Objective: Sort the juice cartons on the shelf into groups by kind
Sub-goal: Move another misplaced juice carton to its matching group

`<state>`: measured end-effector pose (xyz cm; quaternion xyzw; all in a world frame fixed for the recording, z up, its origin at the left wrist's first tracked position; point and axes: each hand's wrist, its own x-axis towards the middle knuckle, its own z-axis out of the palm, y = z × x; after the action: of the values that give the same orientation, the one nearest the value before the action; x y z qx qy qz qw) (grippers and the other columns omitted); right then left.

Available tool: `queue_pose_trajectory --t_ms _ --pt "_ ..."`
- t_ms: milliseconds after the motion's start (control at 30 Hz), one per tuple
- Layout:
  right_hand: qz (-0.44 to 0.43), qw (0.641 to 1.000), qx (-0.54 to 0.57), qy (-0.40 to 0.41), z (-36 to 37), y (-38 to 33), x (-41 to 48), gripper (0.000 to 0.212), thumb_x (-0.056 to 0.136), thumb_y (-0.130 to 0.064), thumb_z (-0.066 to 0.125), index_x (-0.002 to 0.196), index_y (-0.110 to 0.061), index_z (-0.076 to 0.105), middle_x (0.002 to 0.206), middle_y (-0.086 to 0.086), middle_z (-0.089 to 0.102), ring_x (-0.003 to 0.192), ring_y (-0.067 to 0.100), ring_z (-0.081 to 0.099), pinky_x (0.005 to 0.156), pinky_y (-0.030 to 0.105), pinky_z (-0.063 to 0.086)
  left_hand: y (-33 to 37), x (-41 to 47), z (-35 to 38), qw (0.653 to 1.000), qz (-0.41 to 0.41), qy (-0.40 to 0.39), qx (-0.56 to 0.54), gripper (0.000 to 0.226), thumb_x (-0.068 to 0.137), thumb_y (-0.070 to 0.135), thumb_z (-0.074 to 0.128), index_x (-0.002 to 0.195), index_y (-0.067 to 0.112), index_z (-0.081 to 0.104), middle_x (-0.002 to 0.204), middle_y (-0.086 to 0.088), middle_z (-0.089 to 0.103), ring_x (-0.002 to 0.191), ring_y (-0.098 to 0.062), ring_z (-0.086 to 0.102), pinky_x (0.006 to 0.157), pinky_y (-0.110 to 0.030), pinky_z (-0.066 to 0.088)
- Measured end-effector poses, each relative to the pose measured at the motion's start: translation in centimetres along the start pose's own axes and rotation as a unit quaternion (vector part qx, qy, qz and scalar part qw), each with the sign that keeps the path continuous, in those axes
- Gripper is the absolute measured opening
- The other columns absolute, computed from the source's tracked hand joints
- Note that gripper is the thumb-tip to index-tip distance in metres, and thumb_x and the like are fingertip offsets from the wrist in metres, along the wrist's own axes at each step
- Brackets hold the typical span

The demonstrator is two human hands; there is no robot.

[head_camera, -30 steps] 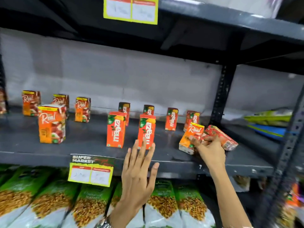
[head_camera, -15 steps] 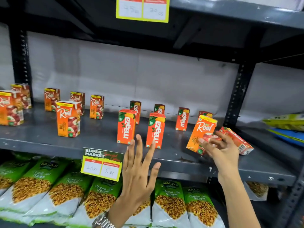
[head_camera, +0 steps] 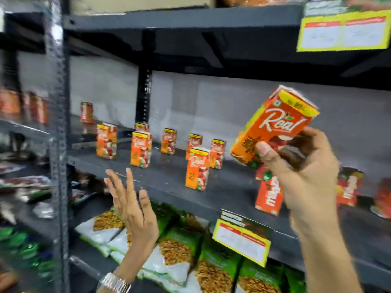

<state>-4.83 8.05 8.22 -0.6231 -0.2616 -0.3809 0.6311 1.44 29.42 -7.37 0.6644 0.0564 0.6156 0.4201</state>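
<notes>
My right hand (head_camera: pixel 304 166) grips an orange Real juice carton (head_camera: pixel 277 125), held tilted in the air in front of the shelf. Behind that hand may be a second carton, but I cannot tell. Several Real cartons stand on the grey shelf (head_camera: pixel 169 178), the nearest one (head_camera: pixel 197 168) at the front, others (head_camera: pixel 140 152) (head_camera: pixel 106 140) to the left. Red Maaza cartons (head_camera: pixel 268 194) (head_camera: pixel 348 187) stand at the right, partly hidden by my right hand. My left hand (head_camera: pixel 132 205) hovers below the shelf's front edge, fingers spread, holding nothing.
A yellow price tag (head_camera: pixel 241 240) hangs on the shelf's front edge, another (head_camera: pixel 342 30) on the shelf above. Green and white snack bags (head_camera: pixel 175 250) lie on the lower shelf. A perforated metal upright (head_camera: pixel 58 123) stands at the left, with blurred goods beyond it.
My right hand has lifted the Real carton off the shelf and carried it up and leftward. The view has swung left, so the Real group is now central. My left hand stays open.
</notes>
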Motion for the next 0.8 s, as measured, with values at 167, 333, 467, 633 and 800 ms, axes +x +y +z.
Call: queue_pose_trajectory --t_ms 167,333,467,633,800 --pt "0.036 0.997 -0.019 -0.060 13.1 4.4 0.3 0.040 0.072 -0.007 0.072 0.096 -0.023 0.045 0.084 -0.016 0.062 0.072 -0.010 0.062 0.073 0.014 0.051 -6.2 3.8 -2.2 0.997 -0.015 -0.013 0.076 0.058 0.096 0.052 0.014 0.146 0.023 0.016 0.155 0.002 -0.003 0.144 -0.015 -0.007 0.114 -0.026 -0.002" --pt "0.081 0.975 -0.162 -0.126 20.9 10.1 0.3 0.039 0.077 -0.014 0.068 0.108 -0.013 0.045 0.112 0.010 0.064 0.105 0.025 0.060 0.091 0.034 0.046 -9.0 5.7 -0.8 0.992 -0.008 -0.036 0.118 0.057 0.097 0.047 0.016 0.146 0.019 0.016 0.155 0.001 0.004 0.143 -0.009 -0.004 0.113 -0.036 0.007" --pt "0.162 0.948 -0.229 -0.151 23.3 13.2 0.0 0.044 0.082 -0.012 0.063 0.119 -0.008 0.039 0.126 0.013 0.055 0.120 0.029 0.051 0.096 0.040 0.042 -10.0 6.0 0.4 0.991 -0.001 -0.075 0.107 0.058 0.096 0.048 0.015 0.146 0.019 0.018 0.156 0.002 0.004 0.143 -0.011 -0.004 0.115 -0.025 -0.004" --pt "0.235 0.927 -0.247 -0.159 23.3 14.9 -0.2 0.048 0.083 -0.015 0.062 0.123 -0.009 0.037 0.131 0.013 0.054 0.122 0.030 0.051 0.099 0.042 0.042 -11.1 5.8 1.5 0.992 0.022 -0.069 0.107 0.057 0.098 0.044 0.013 0.144 0.014 0.027 0.155 -0.004 0.011 0.144 -0.016 0.002 0.116 -0.030 -0.001" --pt "0.238 0.927 -0.242 -0.160 22.9 15.1 -0.3 0.059 0.083 -0.018 0.062 0.133 -0.012 0.031 0.134 0.009 0.053 0.124 0.027 0.051 0.100 0.039 0.042 -11.4 5.8 2.2 0.994 0.020 -0.046 0.099 0.056 0.098 0.042 0.013 0.141 0.012 0.032 0.154 -0.007 0.016 0.144 -0.019 0.004 0.117 -0.032 0.000"
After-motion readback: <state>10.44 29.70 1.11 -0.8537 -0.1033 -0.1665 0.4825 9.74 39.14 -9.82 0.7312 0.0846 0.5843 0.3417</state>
